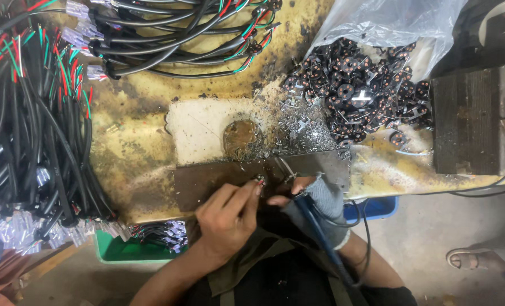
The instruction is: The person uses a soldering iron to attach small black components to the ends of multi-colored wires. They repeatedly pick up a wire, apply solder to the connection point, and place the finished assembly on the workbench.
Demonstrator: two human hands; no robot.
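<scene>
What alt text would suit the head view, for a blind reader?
Over a stained yellow workbench, the left hand pinches a small wired part beside the gloved right hand, which holds a blue-handled tool; bundled cables lie left.

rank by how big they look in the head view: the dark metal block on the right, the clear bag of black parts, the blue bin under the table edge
1. clear bag of black parts, heap included
2. dark metal block, though the frame edge cuts it off
3. blue bin, mostly hidden by the table and farther from the camera, so its true size is unsure
</scene>
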